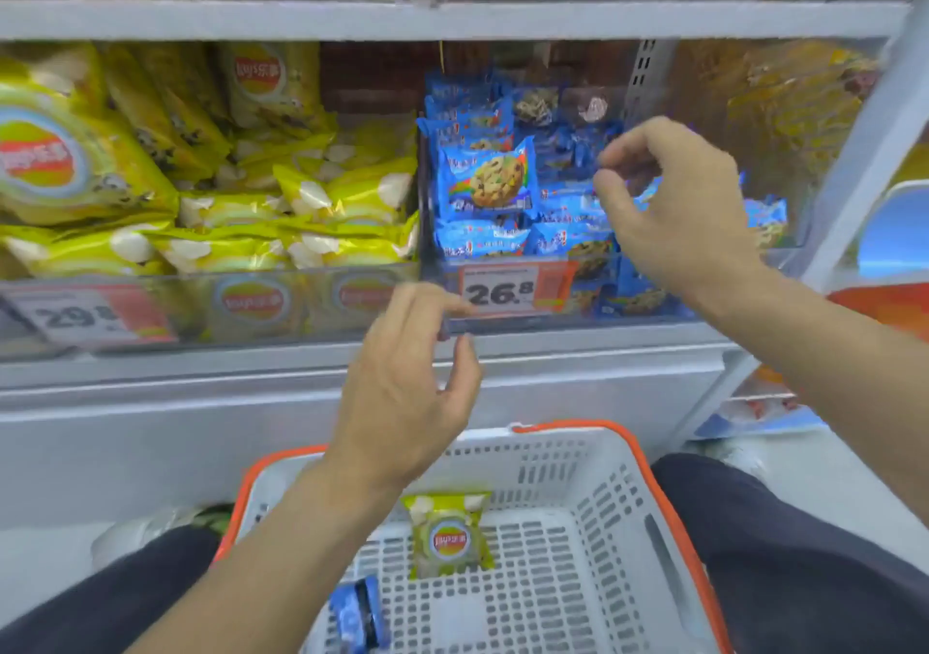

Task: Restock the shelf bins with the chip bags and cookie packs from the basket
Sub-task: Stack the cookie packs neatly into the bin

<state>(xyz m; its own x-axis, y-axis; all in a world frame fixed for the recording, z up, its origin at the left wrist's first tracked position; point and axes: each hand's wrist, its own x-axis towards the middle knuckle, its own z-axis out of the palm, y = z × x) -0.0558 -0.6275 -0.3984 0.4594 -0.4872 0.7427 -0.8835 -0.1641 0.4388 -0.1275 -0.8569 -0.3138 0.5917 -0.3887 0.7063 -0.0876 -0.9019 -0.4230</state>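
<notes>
Yellow chip bags (211, 191) fill the bin beside the cookie packs (485, 178); both hands' fingers (611, 186) hang loosely curled, empty, above the basket (598, 512).

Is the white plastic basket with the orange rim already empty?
No, the white plastic basket with the orange rim still holds a yellow-green chip bag and a blue cookie pack.

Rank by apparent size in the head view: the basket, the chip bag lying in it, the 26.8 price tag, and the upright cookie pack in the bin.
1. basket, by far.
2. chip bag, nearer the camera, which inflates it.
3. cookie pack and price tag look alike; unranked.
</notes>
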